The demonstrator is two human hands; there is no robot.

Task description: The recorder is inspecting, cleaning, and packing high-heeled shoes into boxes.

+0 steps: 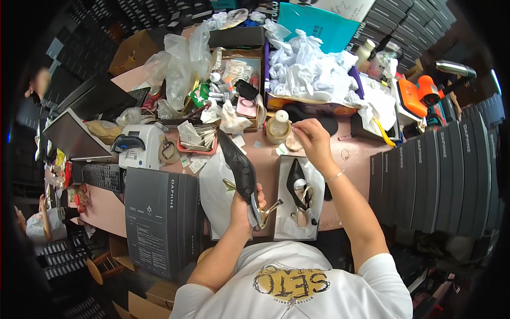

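My left hand is wrapped round a black pointed heeled shoe. Its toe points up and away from me, and its gold-coloured heel sticks out to the right. My right hand has its fingers pinched together above a round beige pad, beside a jar with a pale cap. Whatever sits between those fingertips, if anything, is hidden. Below my right forearm, a second black shoe lies in an open shoebox. White paper spreads under the held shoe.
Closed dark shoeboxes stand at the left, and a long row of more boxes lines the right. A basket of paper slips and a label printer are farther left. A box heaped with crumpled white paper stands at the back.
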